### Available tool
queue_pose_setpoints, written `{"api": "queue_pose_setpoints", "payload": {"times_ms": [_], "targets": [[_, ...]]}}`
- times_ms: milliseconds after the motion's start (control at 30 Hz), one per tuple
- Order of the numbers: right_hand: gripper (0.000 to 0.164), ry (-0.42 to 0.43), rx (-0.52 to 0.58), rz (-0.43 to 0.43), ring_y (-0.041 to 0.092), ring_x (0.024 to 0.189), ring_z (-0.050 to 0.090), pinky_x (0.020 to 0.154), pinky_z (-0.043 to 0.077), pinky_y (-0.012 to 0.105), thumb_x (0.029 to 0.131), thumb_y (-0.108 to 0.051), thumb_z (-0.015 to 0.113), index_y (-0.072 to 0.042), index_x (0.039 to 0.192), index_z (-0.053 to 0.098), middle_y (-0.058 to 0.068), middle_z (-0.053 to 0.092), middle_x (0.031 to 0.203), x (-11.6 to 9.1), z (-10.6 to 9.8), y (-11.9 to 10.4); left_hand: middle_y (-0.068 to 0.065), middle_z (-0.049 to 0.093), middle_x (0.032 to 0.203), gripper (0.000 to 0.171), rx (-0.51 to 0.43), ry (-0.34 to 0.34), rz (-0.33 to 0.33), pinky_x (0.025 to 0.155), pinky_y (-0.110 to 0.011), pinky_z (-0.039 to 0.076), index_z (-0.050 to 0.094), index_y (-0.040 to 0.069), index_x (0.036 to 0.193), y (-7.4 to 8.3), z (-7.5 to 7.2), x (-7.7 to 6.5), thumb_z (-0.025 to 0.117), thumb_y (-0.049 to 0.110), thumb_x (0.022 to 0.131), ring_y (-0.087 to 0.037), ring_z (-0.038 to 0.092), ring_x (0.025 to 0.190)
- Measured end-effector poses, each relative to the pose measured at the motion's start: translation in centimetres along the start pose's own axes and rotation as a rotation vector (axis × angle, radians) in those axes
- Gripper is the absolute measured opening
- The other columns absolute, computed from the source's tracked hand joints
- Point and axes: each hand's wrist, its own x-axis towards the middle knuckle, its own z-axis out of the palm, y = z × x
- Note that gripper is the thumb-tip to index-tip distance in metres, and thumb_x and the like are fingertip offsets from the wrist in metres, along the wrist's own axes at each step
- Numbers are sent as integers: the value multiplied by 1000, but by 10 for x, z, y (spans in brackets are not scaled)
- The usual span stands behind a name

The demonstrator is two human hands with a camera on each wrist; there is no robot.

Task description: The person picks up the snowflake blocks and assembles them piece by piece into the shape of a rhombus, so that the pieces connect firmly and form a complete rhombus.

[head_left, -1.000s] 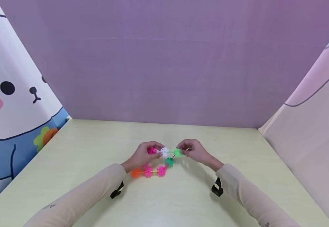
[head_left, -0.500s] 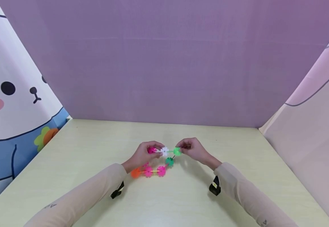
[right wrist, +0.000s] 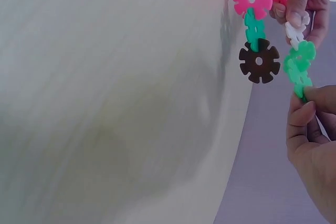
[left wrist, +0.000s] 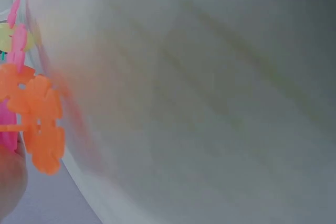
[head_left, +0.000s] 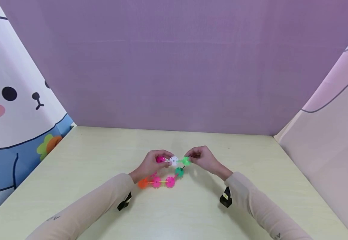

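A chain of slotted plastic snowflake discs hangs between both hands over the table. My left hand pinches the white snowflake disc, with a deep pink disc beside its fingers. Joined to the white one are light green discs, the outer of which my right hand holds between thumb and fingers. Lower down run an orange disc, pink discs and a teal disc. A brown disc ends this lower run, apart from the light green end in the right wrist view.
The pale wooden table lies under the hands. A purple cloth panel rises at its back edge. Printed cartoon panels stand at the left and right. Black straps show below the sleeves.
My right hand has shifted slightly left, bringing the light green end nearer the white disc in view. The left hand and the lower discs stay nearly in place.
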Motion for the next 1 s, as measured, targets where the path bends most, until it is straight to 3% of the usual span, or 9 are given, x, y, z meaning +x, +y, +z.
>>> {"api": "queue_pose_setpoints", "payload": {"times_ms": [133,333,533,767,1000], "targets": [[16,1,12,14,28,78,59,73,53,43,84,8,54,12,98,63,29,63,92,0,0,-1,-3,67,98,26,-8,4,6,62,-27,52,66,18,104,0,0,0,70,11,80,-22,61,74],[17,6,16,28,31,81,58,69,52,30,86,7,53,11,100,61,28,61,93,-1,-1,-1,-3,66,98,26,-11,16,1,65,-33,54,66,18,104,1,1,-1,71,14,79,-19,63,74],[19,8,54,42,27,85,59,76,52,42,86,4,54,8,104,61,25,62,96,5,0,18,-2,65,99,27,-10,29,-8,68,-35,55,65,18,105,3,2,-2,71,14,79,-16,63,76],[24,14,70,56,22,91,59,75,52,23,86,-2,58,3,110,59,20,62,105,6,1,34,-4,65,100,27,-23,42,-7,69,-35,55,65,16,106,3,0,-5,70,14,79,-16,63,77],[32,12,157,140,23,95,59,79,52,27,84,-1,61,5,114,53,21,58,111,2,3,39,-6,64,100,28,-33,48,3,69,-32,55,64,15,107,0,-2,-5,70,16,79,-16,64,77]]}}
